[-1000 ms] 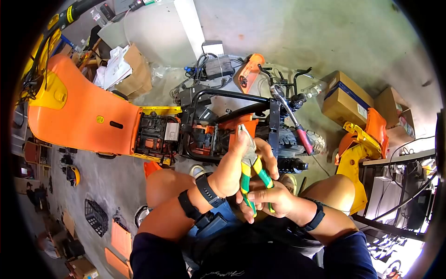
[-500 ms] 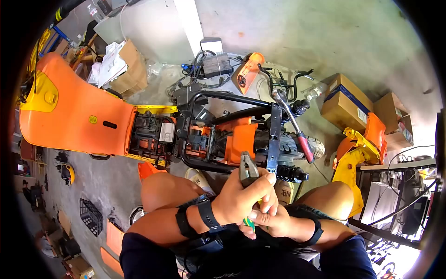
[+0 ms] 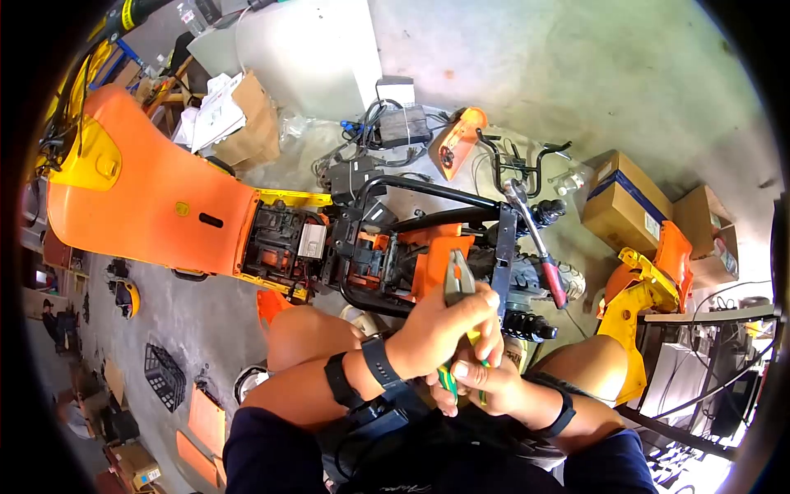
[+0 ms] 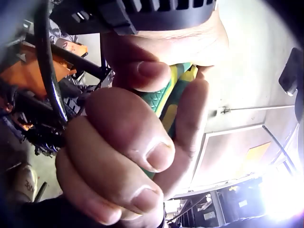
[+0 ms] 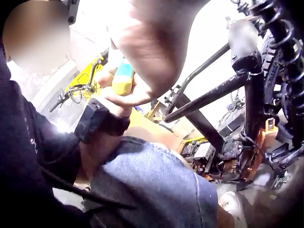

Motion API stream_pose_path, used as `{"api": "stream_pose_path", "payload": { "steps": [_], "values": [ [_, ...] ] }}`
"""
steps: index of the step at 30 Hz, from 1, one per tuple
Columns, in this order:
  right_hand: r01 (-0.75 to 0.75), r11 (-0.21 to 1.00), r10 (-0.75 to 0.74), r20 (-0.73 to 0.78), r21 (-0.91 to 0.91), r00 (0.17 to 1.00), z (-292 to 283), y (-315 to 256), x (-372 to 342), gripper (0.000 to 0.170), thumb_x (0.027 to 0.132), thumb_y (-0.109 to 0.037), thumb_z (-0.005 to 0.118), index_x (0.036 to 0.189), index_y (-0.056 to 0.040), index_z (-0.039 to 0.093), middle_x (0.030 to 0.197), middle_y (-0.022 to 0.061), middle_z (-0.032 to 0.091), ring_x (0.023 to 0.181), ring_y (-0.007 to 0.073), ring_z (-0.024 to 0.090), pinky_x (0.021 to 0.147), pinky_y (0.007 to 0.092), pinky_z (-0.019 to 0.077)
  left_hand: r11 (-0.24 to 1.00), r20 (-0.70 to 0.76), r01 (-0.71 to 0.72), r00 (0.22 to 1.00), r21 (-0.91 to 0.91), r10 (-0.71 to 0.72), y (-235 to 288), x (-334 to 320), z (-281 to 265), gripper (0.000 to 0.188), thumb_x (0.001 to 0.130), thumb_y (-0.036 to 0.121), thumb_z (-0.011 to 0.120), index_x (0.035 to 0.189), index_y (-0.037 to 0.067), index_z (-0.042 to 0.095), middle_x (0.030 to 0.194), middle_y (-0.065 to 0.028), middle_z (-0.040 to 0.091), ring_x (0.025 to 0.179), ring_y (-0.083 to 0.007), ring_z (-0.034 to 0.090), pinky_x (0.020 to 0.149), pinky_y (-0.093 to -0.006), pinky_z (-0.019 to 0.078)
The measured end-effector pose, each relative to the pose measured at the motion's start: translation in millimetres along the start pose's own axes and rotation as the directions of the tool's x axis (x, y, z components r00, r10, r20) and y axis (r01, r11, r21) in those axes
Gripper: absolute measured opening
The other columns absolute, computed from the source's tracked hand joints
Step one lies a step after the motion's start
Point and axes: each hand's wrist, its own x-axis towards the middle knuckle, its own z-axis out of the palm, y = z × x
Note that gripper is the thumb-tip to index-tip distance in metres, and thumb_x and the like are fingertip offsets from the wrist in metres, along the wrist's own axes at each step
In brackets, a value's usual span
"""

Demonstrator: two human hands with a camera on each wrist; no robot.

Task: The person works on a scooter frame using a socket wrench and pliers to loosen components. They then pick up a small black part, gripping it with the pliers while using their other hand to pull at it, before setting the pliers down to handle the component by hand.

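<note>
A pair of pliers (image 3: 458, 282) with green and yellow handles is held in front of the person's body, its metal head pointing away toward the vehicle frame. My left hand (image 3: 447, 328) curls round the pliers just below the head and hides most of the handles. At the handle ends, my right hand (image 3: 491, 384) has its thumb and fingers curled round the grips. The left wrist view shows the green and yellow handles (image 4: 164, 102) among bent fingers. In the right wrist view, a handle end (image 5: 123, 78) pokes out beside the palm.
Beyond the hands lies a partly stripped orange vehicle with a black tube frame (image 3: 428, 191). A ratchet wrench (image 3: 539, 245) rests across the frame's right end. Cardboard boxes (image 3: 623, 200), yellow panels (image 3: 623, 325) and a black crate (image 3: 164, 377) lie around on the floor.
The left hand has moved from beside the pliers' metal head down round the handles, covering them. The handles were spread and in plain sight earlier. The right hand stays at their ends.
</note>
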Motion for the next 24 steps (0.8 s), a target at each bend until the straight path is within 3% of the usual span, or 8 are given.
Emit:
{"api": "stream_pose_path", "payload": {
  "steps": [2, 5, 6, 8, 9, 15, 19, 24],
  "values": [
    [-0.011, 1.000, 0.012, 0.037, -0.024, 0.999, 2, -12, 0, 0.038, 0.101, -0.033, 0.058, 0.116, 0.0024, 0.053, 0.081, 0.0075, 0.054, 0.075, 0.0184, 0.056, 0.067, 0.0311, 0.0468, 0.988, 0.063, -0.081, 0.995, 0.133, 0.073, 1, 8, -12, 0.027, 0.100, 0.030, 0.053, 0.099, 0.003, 0.053, 0.082, -0.0120, 0.063, 0.081, -0.0246, 0.065, 0.077, -0.0388, 0.0537],
    [-0.016, 0.998, 0.018, 0.040, -0.056, 0.999, 2, -19, -5, 0.033, 0.101, -0.028, 0.059, 0.116, 0.0013, 0.054, 0.082, 0.0070, 0.054, 0.076, 0.0176, 0.056, 0.069, 0.0314, 0.0468, 0.960, -0.003, -0.174, 0.984, 0.220, 0.179, 16, 8, -14, 0.038, 0.096, 0.031, 0.062, 0.119, 0.003, 0.052, 0.104, -0.0116, 0.063, 0.098, -0.0225, 0.063, 0.087, -0.0383, 0.0524],
    [-0.025, 0.997, 0.031, 0.082, -0.070, 0.996, -5, -21, -7, 0.027, 0.101, -0.022, 0.058, 0.116, 0.0006, 0.055, 0.084, 0.0071, 0.056, 0.078, 0.0178, 0.058, 0.070, 0.0320, 0.0468, 0.942, -0.080, -0.223, 0.965, 0.252, 0.250, 15, 4, -13, 0.035, 0.098, 0.024, 0.061, 0.123, 0.001, 0.052, 0.108, -0.0101, 0.063, 0.100, -0.0195, 0.062, 0.091, -0.0358, 0.0505],
    [-0.032, 0.984, 0.037, 0.027, -0.173, 0.999, -6, -24, -10, 0.023, 0.100, -0.015, 0.059, 0.118, -0.0010, 0.055, 0.088, 0.0071, 0.059, 0.082, 0.0184, 0.061, 0.074, 0.0320, 0.0472, 0.917, -0.072, -0.195, 0.970, 0.348, 0.233, 21, -5, -24, 0.029, 0.101, 0.009, 0.057, 0.127, -0.002, 0.051, 0.114, -0.0047, 0.062, 0.105, -0.0102, 0.057, 0.092, -0.0293, 0.0478],
    [-0.031, 0.985, 0.035, 0.022, -0.170, 0.999, -7, -24, -11, 0.023, 0.100, -0.015, 0.059, 0.118, -0.0010, 0.055, 0.088, 0.0071, 0.059, 0.082, 0.0184, 0.061, 0.074, 0.0320, 0.0472, 0.902, -0.026, -0.157, 0.983, 0.401, 0.183, 32, -7, -20, 0.034, 0.101, 0.005, 0.056, 0.132, -0.004, 0.049, 0.118, -0.0053, 0.062, 0.110, -0.0108, 0.057, 0.096, -0.0298, 0.0470],
    [-0.022, 0.940, 0.011, -0.034, -0.340, 0.999, -17, -21, -12, 0.024, 0.100, -0.013, 0.060, 0.121, -0.0014, 0.054, 0.097, 0.0060, 0.063, 0.097, 0.0169, 0.060, 0.090, 0.0331, 0.0463, 0.893, -0.071, -0.167, 0.974, 0.417, 0.215, 35, -7, -19, 0.037, 0.101, 0.008, 0.058, 0.134, -0.006, 0.051, 0.120, -0.0065, 0.062, 0.111, -0.0123, 0.058, 0.099, -0.0300, 0.0459],
    [-0.051, 0.865, 0.018, -0.072, -0.499, 0.997, -19, -29, -13, 0.023, 0.100, -0.015, 0.061, 0.119, -0.0021, 0.057, 0.103, 0.0044, 0.065, 0.100, 0.0158, 0.060, 0.091, 0.0313, 0.0460, 0.892, -0.091, -0.167, 0.970, 0.419, 0.224, 37, -8, -18, 0.038, 0.100, 0.013, 0.061, 0.133, -0.005, 0.054, 0.116, -0.0058, 0.062, 0.108, -0.0129, 0.058, 0.096, -0.0302, 0.0472],
    [-0.101, 0.875, 0.059, -0.102, -0.474, 0.993, -16, -30, -13, 0.025, 0.100, -0.014, 0.061, 0.122, -0.0023, 0.056, 0.107, 0.0043, 0.065, 0.101, 0.0152, 0.060, 0.091, 0.0300, 0.0467, 0.901, -0.104, -0.121, 0.978, 0.417, 0.180, 41, -10, -22, 0.037, 0.101, 0.015, 0.061, 0.132, -0.004, 0.055, 0.117, -0.0064, 0.062, 0.107, -0.0128, 0.058, 0.096, -0.0296, 0.0470]
  ]
}}
